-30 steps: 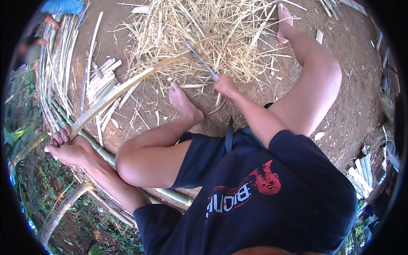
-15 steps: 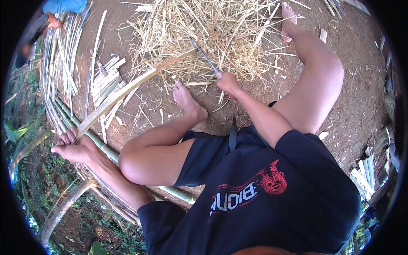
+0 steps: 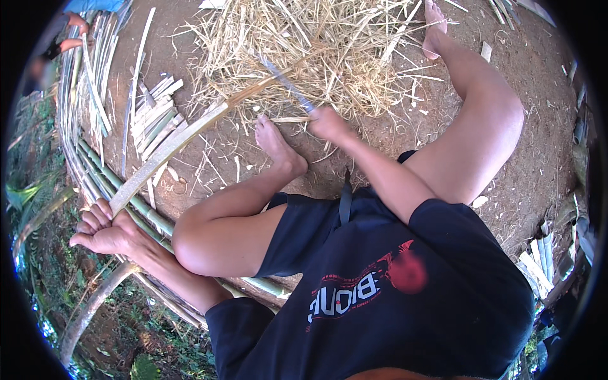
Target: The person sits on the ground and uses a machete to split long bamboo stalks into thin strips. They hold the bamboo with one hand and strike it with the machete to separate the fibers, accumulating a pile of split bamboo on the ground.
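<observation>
My left hand (image 3: 107, 229) is closed round the near end of a long pale bamboo strip (image 3: 170, 152), its thumb pointing out to the left. The strip slants up and to the right, its far end frayed and browner, reaching over a heap of shavings. My right hand (image 3: 329, 125) grips a knife, its handle hidden in my fingers. The knife's blade (image 3: 286, 82), a little blurred, points up and left and crosses the strip near its frayed part. Whether the edge bites into the strip I cannot tell.
The pile of straw-coloured shavings (image 3: 354, 57) lies ahead of my feet. Short split pieces (image 3: 158, 120) are stacked at left, beside long bamboo strips (image 3: 69, 114) and green poles (image 3: 149, 215). Another person's hands (image 3: 73, 43) show at the far left. More split pieces (image 3: 538, 263) lie at right.
My right hand and the knife have moved left, bringing the blade across the strip. My left hand has shifted slightly down and left. The other person's second hand has come into view.
</observation>
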